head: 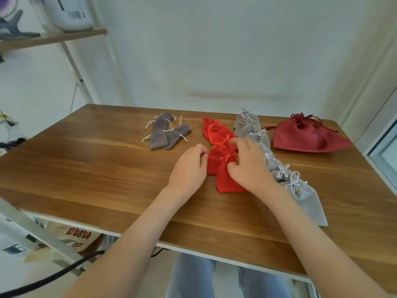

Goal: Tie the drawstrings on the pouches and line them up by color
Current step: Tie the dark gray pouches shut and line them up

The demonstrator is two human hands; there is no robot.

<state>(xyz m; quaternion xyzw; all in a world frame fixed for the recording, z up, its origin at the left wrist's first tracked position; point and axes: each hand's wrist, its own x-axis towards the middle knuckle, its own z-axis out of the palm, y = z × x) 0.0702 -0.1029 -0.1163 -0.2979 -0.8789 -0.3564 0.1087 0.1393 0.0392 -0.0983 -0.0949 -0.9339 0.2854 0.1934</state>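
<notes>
Head view: the nearest red pouch (227, 181) is being covered at its tied neck by the right hand (249, 166), fingers curled and thumb being pressed against the cloth, though whether it is being pinched cannot be told. The left hand (189, 166) is being held just beside the row of red pouches (217, 130), fingers loosely curled, nothing being seen in it. On the wooden table (86, 158) that row is being flanked by light grey pouches (307, 196) lined up on the right and dark grey pouches (159, 136) piled on the left, a large dark red pouch (300, 138) lying far right
</notes>
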